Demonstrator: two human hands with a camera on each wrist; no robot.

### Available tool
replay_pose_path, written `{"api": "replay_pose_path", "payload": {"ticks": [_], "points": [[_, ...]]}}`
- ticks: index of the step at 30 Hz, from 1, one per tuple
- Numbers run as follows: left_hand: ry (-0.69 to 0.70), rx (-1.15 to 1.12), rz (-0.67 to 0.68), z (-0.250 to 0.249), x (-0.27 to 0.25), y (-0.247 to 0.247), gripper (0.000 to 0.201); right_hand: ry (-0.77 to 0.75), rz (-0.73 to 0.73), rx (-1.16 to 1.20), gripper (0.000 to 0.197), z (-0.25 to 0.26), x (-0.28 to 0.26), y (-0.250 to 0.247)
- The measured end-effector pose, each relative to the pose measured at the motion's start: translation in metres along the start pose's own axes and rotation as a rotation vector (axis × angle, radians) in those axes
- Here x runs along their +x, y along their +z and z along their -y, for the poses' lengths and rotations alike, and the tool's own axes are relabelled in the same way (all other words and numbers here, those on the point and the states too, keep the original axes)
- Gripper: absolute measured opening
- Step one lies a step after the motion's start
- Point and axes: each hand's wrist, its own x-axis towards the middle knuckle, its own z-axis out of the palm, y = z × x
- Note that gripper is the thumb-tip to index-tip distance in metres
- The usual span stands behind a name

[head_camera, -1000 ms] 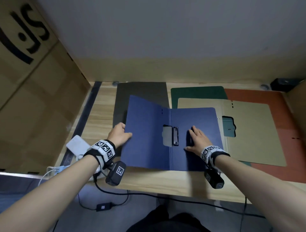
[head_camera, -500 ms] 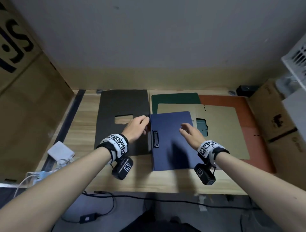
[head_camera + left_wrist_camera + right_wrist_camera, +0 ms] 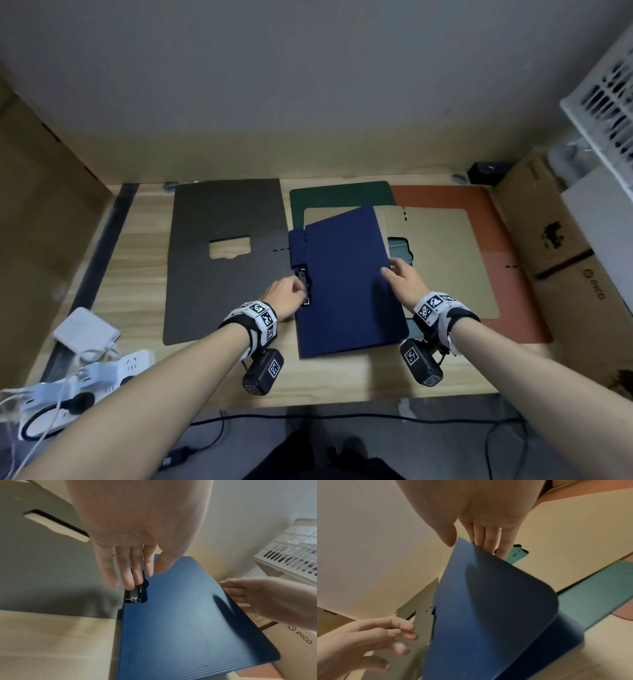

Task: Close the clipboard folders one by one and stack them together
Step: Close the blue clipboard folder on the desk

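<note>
A blue clipboard folder is folded shut, its right side raised off the table. My right hand pinches its right edge, thumb on top and fingers underneath. My left hand reaches to the metal clip at the spine, its fingers nearly straight and touching there. An open black folder lies flat to the left. Open tan, green and orange folders lie overlapped under and right of the blue one.
A white adapter and a power strip with cables sit at the table's front left. Cardboard boxes and a white basket stand at the right. A cardboard panel borders the left, and a wall runs behind.
The blue folder's left cover swung over and now lies shut. My right hand moved from pressing the inside to gripping the right edge. My left hand dropped to the clip.
</note>
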Motion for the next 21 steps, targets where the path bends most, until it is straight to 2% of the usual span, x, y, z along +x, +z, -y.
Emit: {"api": "replay_pose_path", "payload": {"ticks": [3, 6, 9, 11, 13, 15, 17, 19, 21], "points": [[-0.055, -0.008, -0.018, 0.015, 0.009, 0.006, 0.023, 0.035, 0.008, -0.14, 0.048, -0.025, 0.021, 0.013], [-0.091, -0.054, -0.022, 0.029, 0.018, 0.012, 0.033, 0.123, 0.009, -0.227, 0.024, -0.023, 0.021, 0.024], [-0.133, -0.138, 0.015, 0.037, 0.024, 0.017, 0.039, 0.165, -0.028, -0.257, 0.039, -0.031, 0.026, 0.038], [-0.173, -0.214, 0.029, 0.039, 0.031, 0.021, 0.035, 0.17, -0.058, -0.27, 0.034, -0.039, 0.032, 0.046], [-0.224, -0.314, 0.033, 0.04, 0.037, 0.023, 0.016, 0.181, -0.091, -0.246, 0.021, -0.033, 0.03, 0.05], [-0.27, -0.413, 0.035, 0.042, 0.043, 0.025, 0.007, 0.202, -0.125, -0.191, 0.022, -0.033, 0.03, 0.055], [-0.289, -0.465, 0.028, 0.045, 0.046, 0.024, 0.012, 0.237, -0.146, -0.103, 0.02, -0.035, 0.029, 0.057], [-0.3, -0.491, 0.016, 0.05, 0.049, 0.023, 0.015, 0.282, -0.131, -0.014, 0.029, -0.036, 0.028, 0.055], [-0.301, -0.513, 0.007, 0.052, 0.049, 0.02, 0.016, 0.301, -0.097, 0.015, 0.021, -0.038, 0.029, 0.054]]}}
